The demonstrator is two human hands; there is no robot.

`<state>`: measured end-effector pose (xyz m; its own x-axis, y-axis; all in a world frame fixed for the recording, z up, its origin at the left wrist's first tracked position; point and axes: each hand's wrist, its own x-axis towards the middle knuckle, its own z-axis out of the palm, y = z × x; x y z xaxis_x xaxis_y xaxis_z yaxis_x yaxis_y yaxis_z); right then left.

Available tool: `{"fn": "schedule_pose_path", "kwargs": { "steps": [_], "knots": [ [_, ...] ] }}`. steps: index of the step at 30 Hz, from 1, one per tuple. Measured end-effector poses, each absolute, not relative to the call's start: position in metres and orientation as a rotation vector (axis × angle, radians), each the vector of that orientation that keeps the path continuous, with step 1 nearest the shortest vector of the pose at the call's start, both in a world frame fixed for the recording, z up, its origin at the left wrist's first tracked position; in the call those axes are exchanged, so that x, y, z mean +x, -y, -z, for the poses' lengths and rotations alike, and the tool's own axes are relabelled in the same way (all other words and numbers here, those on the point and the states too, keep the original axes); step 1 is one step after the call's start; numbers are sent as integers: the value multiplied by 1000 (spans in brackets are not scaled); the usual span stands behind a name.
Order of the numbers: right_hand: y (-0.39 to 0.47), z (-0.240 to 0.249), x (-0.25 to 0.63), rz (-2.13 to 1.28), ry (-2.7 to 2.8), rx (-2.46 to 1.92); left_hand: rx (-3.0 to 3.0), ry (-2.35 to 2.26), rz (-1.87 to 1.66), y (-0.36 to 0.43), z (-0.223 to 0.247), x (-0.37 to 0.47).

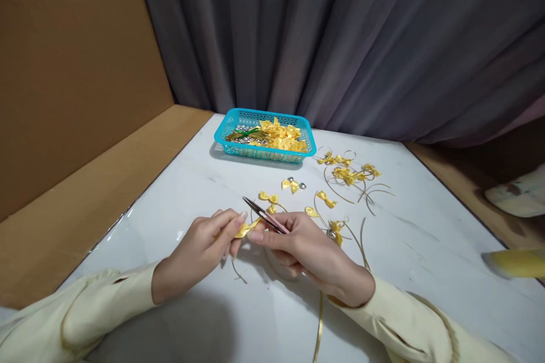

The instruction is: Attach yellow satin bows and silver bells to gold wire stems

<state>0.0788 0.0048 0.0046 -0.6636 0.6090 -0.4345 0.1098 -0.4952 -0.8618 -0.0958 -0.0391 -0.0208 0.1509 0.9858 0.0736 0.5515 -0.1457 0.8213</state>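
Cream sleeves (114, 299), foremost, extend over a white table (255, 320) bearing a blue basket (238, 150), with the right hand (309, 244) clasped round scissors (258, 210) and the left hand (203, 243) pinched on a yellow bow (246, 230) between both hands, above the tabletop.

hand (200, 247): 2 | basket (261, 152): 1 | tool (260, 211): 1 | bows (327, 199): many, overlapping

Dark grey curtain (272, 28) hanging in folds behind white marbled table (417, 198); brown panel (68, 68) at left.
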Motion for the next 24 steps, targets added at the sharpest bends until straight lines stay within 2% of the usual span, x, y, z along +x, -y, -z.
{"fn": "schedule_pose_path", "kwargs": {
  "steps": [9, 16, 19, 24],
  "knots": [
    [-13, -3, 85, -2543, 1166, -966, 1836, -1363, -831, 43, 20, -95],
    [-23, -2, 87, -2839, 866, -929, 1537, -1252, -761, 40, 15, -94],
    [-21, -4, 86, -2643, 1029, -1050, 1373, -1211, -755, 37, 15, -95],
    [-11, -8, 84, -1750, 1669, -1140, 1180, -1197, -742, 34, 15, -98]
  ]
}}
